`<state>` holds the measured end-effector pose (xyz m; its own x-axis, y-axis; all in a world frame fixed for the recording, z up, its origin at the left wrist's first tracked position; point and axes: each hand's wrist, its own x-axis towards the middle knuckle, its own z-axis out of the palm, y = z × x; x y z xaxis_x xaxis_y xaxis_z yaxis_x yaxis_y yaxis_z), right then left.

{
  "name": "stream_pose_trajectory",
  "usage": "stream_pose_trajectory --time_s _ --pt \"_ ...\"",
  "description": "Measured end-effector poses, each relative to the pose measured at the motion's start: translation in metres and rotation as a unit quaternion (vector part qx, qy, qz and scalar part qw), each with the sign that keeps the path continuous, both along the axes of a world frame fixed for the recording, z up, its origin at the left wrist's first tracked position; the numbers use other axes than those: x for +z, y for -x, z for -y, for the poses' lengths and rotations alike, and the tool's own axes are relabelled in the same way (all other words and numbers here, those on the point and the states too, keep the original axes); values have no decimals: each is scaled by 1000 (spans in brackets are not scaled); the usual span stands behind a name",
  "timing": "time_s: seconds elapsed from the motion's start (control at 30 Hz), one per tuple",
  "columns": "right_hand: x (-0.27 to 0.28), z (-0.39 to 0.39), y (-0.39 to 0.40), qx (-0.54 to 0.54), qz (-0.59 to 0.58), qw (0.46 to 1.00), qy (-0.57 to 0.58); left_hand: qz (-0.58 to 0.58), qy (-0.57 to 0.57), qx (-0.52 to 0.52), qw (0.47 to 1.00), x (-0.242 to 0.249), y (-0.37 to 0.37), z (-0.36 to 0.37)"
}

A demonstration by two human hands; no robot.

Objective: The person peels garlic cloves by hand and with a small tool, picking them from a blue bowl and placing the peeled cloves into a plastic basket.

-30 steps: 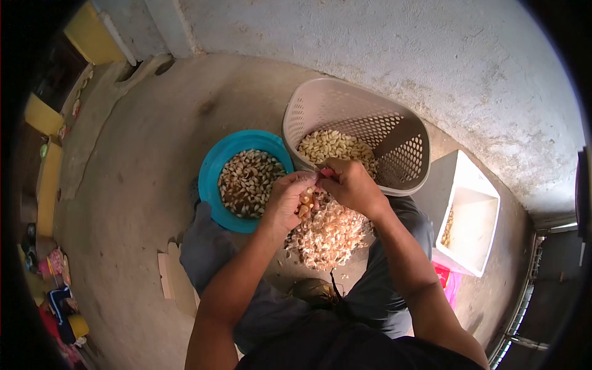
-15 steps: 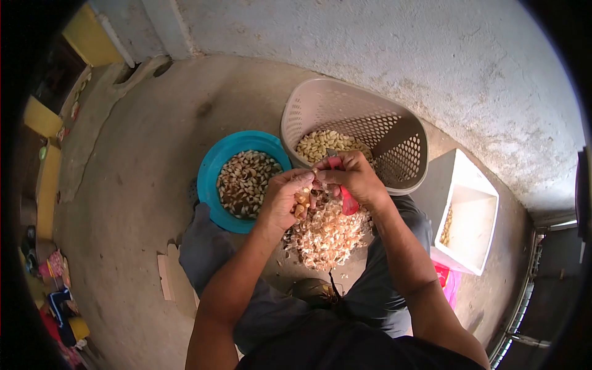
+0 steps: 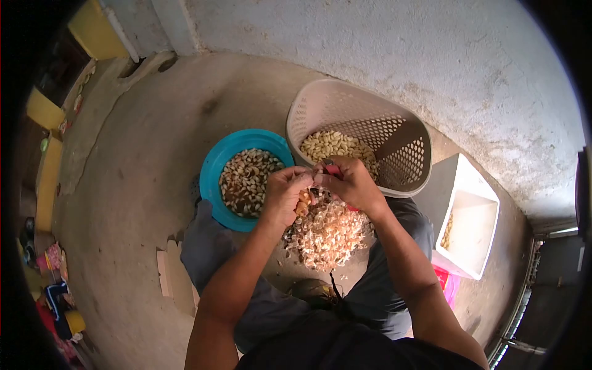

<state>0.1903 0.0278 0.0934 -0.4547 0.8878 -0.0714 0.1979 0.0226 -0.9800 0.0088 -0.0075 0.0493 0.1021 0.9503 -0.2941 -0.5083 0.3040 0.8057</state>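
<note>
My left hand (image 3: 287, 194) is closed around several brownish cloves (image 3: 303, 202), its thumb and index finger pinched against the other hand's fingertips. My right hand (image 3: 348, 183) is wrapped round a small red-handled tool (image 3: 332, 168), whose handle is mostly covered by the fingers. The fingertips of both hands meet above a heap of pale peels (image 3: 330, 237). Any small piece between them is too hidden to tell. To the left, a teal basin (image 3: 211, 166) holds unpeeled cloves in liquid. Behind my right hand, a beige perforated basket (image 3: 401, 123) holds pale peeled cloves (image 3: 336, 144).
A white foam box (image 3: 481, 222) with some pale pieces inside lies at the right, over something pink (image 3: 450, 287). Cardboard (image 3: 176, 277) rests on the floor by my left leg. A pale wall (image 3: 431, 49) rises behind the basket. Clothes and coloured items lie far left.
My right hand has turned, so less of the red handle shows below it. The fingertips have shifted slightly and stay together. The whole view has moved a little.
</note>
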Motion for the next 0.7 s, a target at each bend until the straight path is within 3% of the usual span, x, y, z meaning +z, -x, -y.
stream_pose_trajectory --time_s 0.23,0.7 --pt "-6 -11 -10 -65 -102 989 87 1 35 10 999 1 2 -2" --pt "-8 -5 2 -70 -70 995 33 30 49 -14 998 0 -3 0"
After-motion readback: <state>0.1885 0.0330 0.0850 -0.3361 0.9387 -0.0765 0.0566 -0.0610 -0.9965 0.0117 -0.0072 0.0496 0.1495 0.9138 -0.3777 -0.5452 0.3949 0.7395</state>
